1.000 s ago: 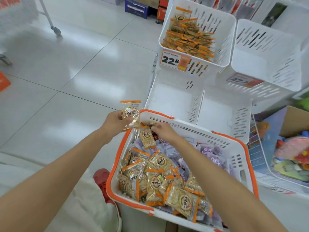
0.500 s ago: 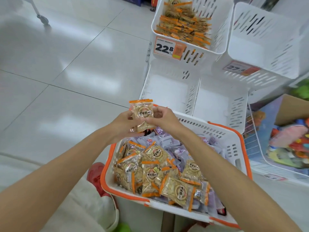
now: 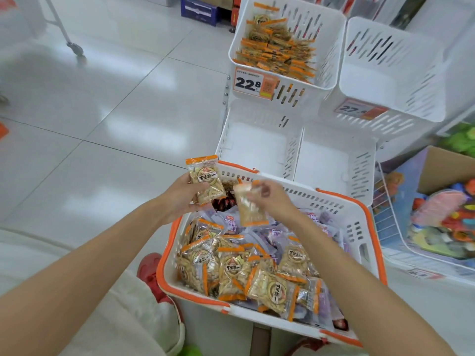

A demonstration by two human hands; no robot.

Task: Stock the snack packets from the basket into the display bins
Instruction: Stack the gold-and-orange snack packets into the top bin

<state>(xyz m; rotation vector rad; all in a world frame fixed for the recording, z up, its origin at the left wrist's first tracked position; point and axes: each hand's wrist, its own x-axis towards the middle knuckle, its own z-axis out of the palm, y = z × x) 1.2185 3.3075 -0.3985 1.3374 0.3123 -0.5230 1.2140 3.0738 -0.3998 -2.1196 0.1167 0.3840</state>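
Left packet (image 3: 205, 181): upright, orange seal at 12.
Left hand (image 3: 180, 199): fingers curled round it.
Right packet (image 3: 249, 209): hangs toward 6.
Right hand (image 3: 275, 199): pinches its top.

Bright, even overhead light fills the shop, throwing pale glare patches on the glossy floor tiles (image 3: 123, 124). Shadows are soft and faint. The right hand (image 3: 272, 199) and its packet (image 3: 250, 209) are smeared by motion blur. Wide-angle distortion curves the frame's edges, where detail softens.
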